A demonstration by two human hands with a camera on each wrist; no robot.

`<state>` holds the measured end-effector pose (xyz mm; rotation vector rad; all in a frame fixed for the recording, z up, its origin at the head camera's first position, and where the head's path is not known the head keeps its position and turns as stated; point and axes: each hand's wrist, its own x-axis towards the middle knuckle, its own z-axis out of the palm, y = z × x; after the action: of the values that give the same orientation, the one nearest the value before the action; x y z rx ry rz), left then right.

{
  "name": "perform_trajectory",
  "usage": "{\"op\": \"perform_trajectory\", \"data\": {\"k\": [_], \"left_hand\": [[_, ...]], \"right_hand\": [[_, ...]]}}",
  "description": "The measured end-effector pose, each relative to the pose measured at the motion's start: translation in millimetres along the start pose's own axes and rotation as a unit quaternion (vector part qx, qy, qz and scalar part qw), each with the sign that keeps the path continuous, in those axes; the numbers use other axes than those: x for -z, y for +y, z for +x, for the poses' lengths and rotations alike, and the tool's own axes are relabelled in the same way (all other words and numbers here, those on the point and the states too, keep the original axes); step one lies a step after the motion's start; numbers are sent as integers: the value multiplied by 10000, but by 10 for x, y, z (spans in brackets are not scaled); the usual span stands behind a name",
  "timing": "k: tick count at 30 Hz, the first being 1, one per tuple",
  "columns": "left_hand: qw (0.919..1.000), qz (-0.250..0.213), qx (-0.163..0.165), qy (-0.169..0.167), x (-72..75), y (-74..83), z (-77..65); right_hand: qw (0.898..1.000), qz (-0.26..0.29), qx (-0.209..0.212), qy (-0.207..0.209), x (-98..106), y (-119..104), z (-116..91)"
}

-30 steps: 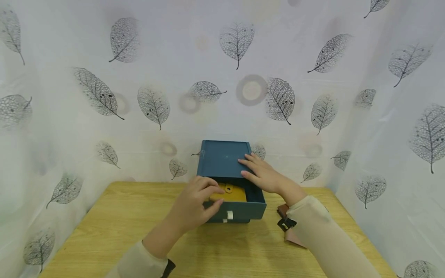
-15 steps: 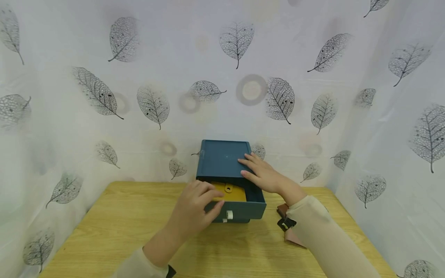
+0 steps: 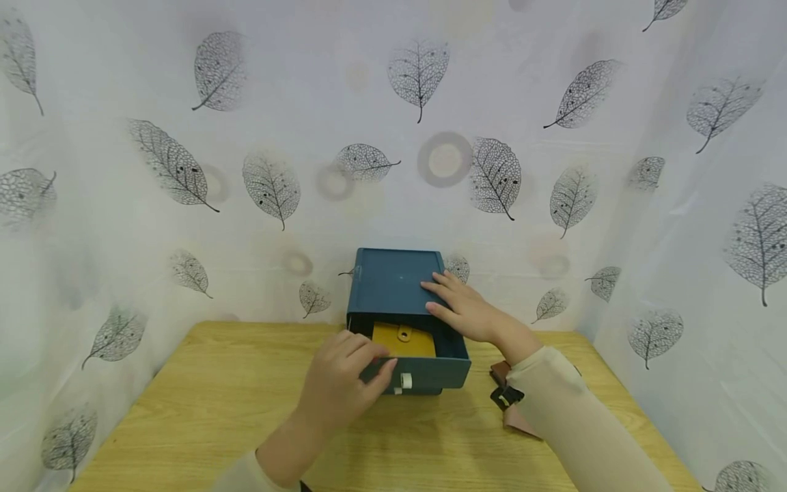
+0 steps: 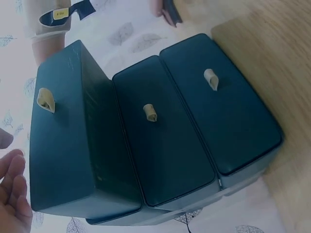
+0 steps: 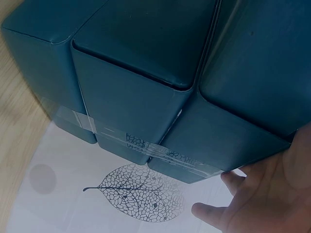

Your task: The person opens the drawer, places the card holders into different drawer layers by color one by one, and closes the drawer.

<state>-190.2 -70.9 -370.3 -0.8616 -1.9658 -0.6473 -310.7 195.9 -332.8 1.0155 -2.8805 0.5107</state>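
A dark blue drawer cabinet (image 3: 399,280) stands on the table, its top drawer (image 3: 430,372) pulled out. Inside that drawer lies a flat yellow item (image 3: 390,338) with a snap tab; its exact kind is unclear. My left hand (image 3: 344,376) is at the drawer's front left corner, fingers loosely bent, nothing visible in it. The left wrist view shows the left hand (image 4: 12,194) beside the pulled-out drawer front (image 4: 58,145), thumb and fingers apart. Flat on the right edge of the cabinet top rests my right hand (image 3: 470,307), fingers spread.
Two lower drawers with pale pull tabs, the middle one (image 4: 160,141) and the bottom one (image 4: 228,111), are pushed in. Right of the cabinet, partly under the right sleeve, lie a brown item (image 3: 500,372) and a pink item (image 3: 519,420). A leaf-print curtain (image 3: 344,89) hangs behind the table.
My left hand has drawn back from over the yellow item toward the drawer's front left corner, uncovering more of it. The right hand and the cabinet stay put.
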Motion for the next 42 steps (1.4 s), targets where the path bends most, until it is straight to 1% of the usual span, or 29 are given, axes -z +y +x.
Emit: {"op": "perform_trajectory", "data": {"k": [3,6,13,18,23,28,35,42], "left_hand": [[9999,97,60,52,6,31,-12],[9998,177,2,128,5,54,-27],[9996,276,12,91,-17,100,-81],[9991,407,1,124,-42,141,-107],[9992,391,92,32,-107,172,-156],[9991,346,252,-52,-186,177,-207],[9970,480,496,-345,-229,181,-253],[9945,394,718,-650,-248,179,-254]], "right_hand": [[10000,12,-7,-10,2,-6,-3],[10000,-2,-7,7,-3,-3,-3],[10000,41,-25,-4,-1,-24,-7],[10000,31,-20,3,-6,-16,-10],[10000,37,-24,-21,-5,-21,-12],[10000,65,-20,-25,-2,-26,-14],[10000,25,-3,-2,-7,-21,-9],[10000,22,16,31,3,-28,-11]]}}
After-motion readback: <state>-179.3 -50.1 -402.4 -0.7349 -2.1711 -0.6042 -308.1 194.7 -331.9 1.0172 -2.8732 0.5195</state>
